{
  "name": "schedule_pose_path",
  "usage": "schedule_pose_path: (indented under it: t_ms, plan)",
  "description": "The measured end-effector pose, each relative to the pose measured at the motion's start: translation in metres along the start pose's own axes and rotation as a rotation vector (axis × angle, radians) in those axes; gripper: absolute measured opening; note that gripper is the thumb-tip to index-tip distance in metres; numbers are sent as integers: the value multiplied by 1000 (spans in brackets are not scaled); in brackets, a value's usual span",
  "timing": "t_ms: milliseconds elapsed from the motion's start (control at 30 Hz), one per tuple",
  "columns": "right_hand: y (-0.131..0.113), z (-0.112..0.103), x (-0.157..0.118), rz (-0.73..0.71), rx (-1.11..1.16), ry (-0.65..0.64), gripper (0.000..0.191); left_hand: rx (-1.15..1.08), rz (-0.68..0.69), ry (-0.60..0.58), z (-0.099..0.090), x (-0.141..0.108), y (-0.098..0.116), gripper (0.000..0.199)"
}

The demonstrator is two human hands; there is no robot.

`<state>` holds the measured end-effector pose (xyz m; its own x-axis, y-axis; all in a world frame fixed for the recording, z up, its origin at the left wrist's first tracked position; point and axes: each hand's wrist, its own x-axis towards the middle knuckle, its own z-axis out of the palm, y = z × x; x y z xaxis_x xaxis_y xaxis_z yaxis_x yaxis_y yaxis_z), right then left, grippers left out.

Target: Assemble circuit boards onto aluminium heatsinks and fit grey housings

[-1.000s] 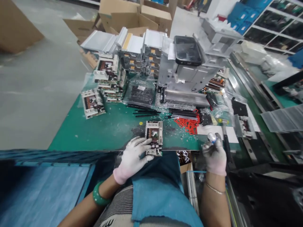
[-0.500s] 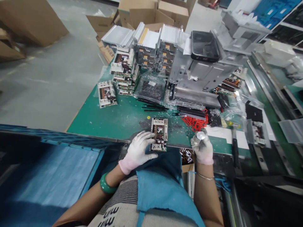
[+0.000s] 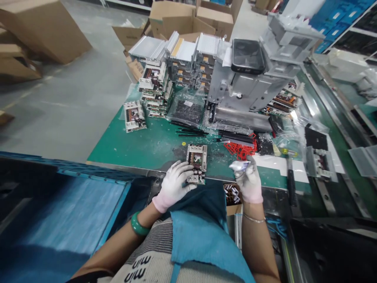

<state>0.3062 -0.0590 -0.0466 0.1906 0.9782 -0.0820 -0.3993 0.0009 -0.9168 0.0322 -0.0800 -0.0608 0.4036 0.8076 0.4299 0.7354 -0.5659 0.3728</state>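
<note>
**Notebook: white tube turned sideways in my right hand, board held under my left**

Nearest first, all placed from the circuit board [image 3: 196, 164], which lies on the green mat [image 3: 118, 147] close to the bench edge in front of me. My left hand [image 3: 173, 185] sits over its lower left corner, with the jade bangle [image 3: 138, 225] on that wrist. My gloved fingers [image 3: 184, 169] are curled across the board's left edge and press it to the mat; I cannot tell from this angle whether my thumb reaches under it.

Just right of the board, my right hand [image 3: 247, 182] is closed in a pinch on a white tube [image 3: 240, 166]. This is the change: half a second ago it showed a round silver end, and now its long side points left toward the board. It is blurred, so its contents are uncertain.

Beyond the board lie thin black rods [image 3: 191, 134], and to its far right are red plastic combs [image 3: 240, 150]. Farther left stands a stack of similar boards [image 3: 154, 90]. Behind the board are finned aluminium heat sinks [image 3: 182, 51], and behind those, cardboard boxes [image 3: 179, 19].
</note>
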Motion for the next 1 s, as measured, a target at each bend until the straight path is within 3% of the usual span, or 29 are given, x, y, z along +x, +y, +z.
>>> schedule_pose_path:
  t_ms: [100,200,367,700,1000]
  plan:
    - [-4,7,-21,-115,-293,33,28,-7,-12,-20,-1,-1,0,41]
    - [-11,16,-40,-355,-588,34,17,-24,-14,-36,-1,-2,0,44]
    - [-23,35,-42,-624,-853,-177,14,-70,-33,-35,-1,-3,0,39]
    - [-43,67,-16,-790,-1170,-441,16,-117,-51,-49,0,-4,-1,39]
    - [-51,86,-20,-975,-1332,-540,15,-100,-41,-22,-2,-2,0,40]
